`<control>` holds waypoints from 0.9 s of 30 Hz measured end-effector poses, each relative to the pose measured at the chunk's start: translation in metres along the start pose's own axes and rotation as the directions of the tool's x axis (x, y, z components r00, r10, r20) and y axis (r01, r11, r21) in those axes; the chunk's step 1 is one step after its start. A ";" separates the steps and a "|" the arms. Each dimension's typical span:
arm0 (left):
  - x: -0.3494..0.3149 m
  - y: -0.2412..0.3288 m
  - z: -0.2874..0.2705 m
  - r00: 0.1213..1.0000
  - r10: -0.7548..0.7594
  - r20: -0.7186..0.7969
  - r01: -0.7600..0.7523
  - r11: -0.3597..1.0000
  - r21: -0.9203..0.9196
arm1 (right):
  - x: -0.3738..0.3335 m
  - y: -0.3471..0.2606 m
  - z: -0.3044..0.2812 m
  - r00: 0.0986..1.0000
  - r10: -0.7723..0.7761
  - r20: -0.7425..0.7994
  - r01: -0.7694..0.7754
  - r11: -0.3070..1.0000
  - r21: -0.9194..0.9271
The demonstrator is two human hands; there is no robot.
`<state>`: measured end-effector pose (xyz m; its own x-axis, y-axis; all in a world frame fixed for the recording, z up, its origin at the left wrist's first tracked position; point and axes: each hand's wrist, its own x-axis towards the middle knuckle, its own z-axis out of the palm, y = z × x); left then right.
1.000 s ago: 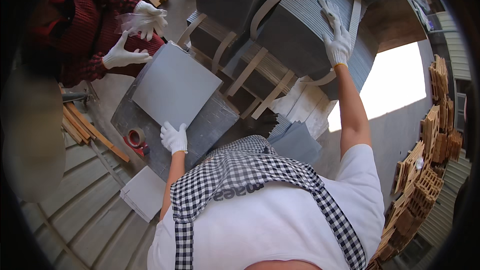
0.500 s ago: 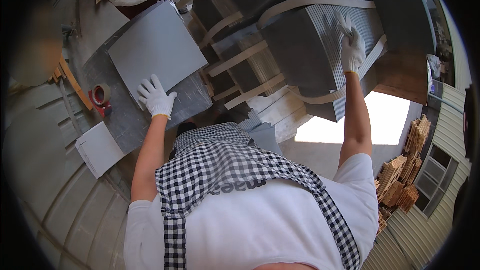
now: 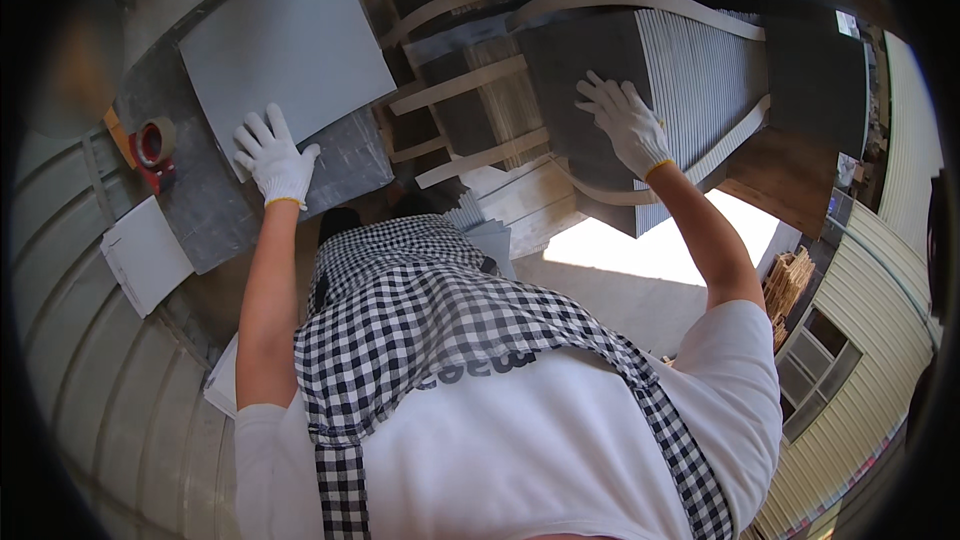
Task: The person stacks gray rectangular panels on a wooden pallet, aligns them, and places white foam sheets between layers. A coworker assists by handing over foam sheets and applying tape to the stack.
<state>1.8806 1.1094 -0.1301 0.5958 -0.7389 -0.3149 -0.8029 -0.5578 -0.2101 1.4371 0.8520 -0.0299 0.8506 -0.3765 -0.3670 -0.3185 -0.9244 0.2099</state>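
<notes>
My left hand (image 3: 275, 160), in a white knit glove, lies open with fingers spread at the near edge of a grey flat sheet (image 3: 285, 40). That sheet rests on a dark, scuffed worktable (image 3: 345, 165). My right hand (image 3: 625, 125), gloved alike, is open over the dark flat face of a strapped stack of sheets (image 3: 700, 80). Its fingers point left and grip nothing; whether the palm touches the face I cannot tell. The layered edges of that stack show as pale stripes just right of the hand.
A tape dispenser (image 3: 153, 145) with a tan roll sits at the table's left edge. Below it are white sheets (image 3: 147, 255). Pale straps (image 3: 470, 90) cross further dark stacks between my hands. Wooden pieces (image 3: 788, 285) are piled at the right, near a window (image 3: 818, 370).
My right hand has moved left from the striped edges onto the dark face, fingers spreading. My left hand stays by the sheet's edge. Another person's gloved hands have left the view.
</notes>
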 end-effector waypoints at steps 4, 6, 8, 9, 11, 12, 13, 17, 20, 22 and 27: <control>-0.001 0.001 0.004 1.000 -0.028 -0.003 0.028 1.000 -0.015 | -0.079 -0.038 0.019 0.955 -0.116 0.275 0.149 0.984 -0.101; -0.001 0.003 0.004 0.999 -0.029 0.012 0.030 0.999 -0.032 | -0.087 -0.040 0.022 0.951 -0.119 0.287 0.158 0.981 -0.116; 0.001 0.004 -0.002 0.998 -0.033 0.060 0.037 0.997 -0.065 | -0.071 -0.036 0.021 0.967 -0.015 0.256 0.029 0.998 -0.053; 0.001 0.003 -0.001 0.998 -0.037 0.050 0.040 0.997 -0.062 | -0.052 -0.033 0.014 0.971 0.028 0.237 -0.025 1.000 -0.015; 0.001 0.002 0.004 0.999 -0.040 0.034 0.041 0.998 -0.044 | 0.005 -0.008 -0.002 0.989 0.113 0.096 -0.098 0.983 -0.152; 0.000 0.002 0.007 0.998 -0.042 0.036 0.044 0.998 -0.035 | 0.031 0.004 0.008 0.978 0.209 -0.028 -0.210 0.960 -0.186; 0.000 0.001 0.008 0.998 -0.044 0.037 0.045 0.999 -0.026 | 0.061 0.012 0.004 0.977 0.209 -0.050 -0.214 0.957 -0.197; 0.004 0.001 0.009 0.999 -0.043 0.031 0.043 0.999 -0.014 | 0.140 -0.001 0.028 0.971 0.234 0.045 -0.212 0.937 -0.278; 0.005 0.000 0.011 0.999 -0.045 0.020 0.045 0.999 -0.014 | 0.141 -0.027 0.095 0.989 0.087 0.118 -0.023 0.887 -0.460; 0.006 -0.002 0.012 0.999 -0.038 0.012 0.038 0.999 -0.022 | 0.122 -0.048 0.130 0.969 0.049 0.244 0.085 0.856 -0.510; 0.003 0.001 0.018 0.998 -0.063 0.023 0.063 0.998 -0.012 | 0.003 -0.080 0.148 0.887 -0.131 0.442 0.271 0.924 -0.270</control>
<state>1.8814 1.1134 -0.1478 0.6445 -0.6933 -0.3226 -0.7633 -0.6080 -0.2184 1.4034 0.9155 -0.1816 0.6119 -0.2401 -0.7536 0.0495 -0.9393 0.3394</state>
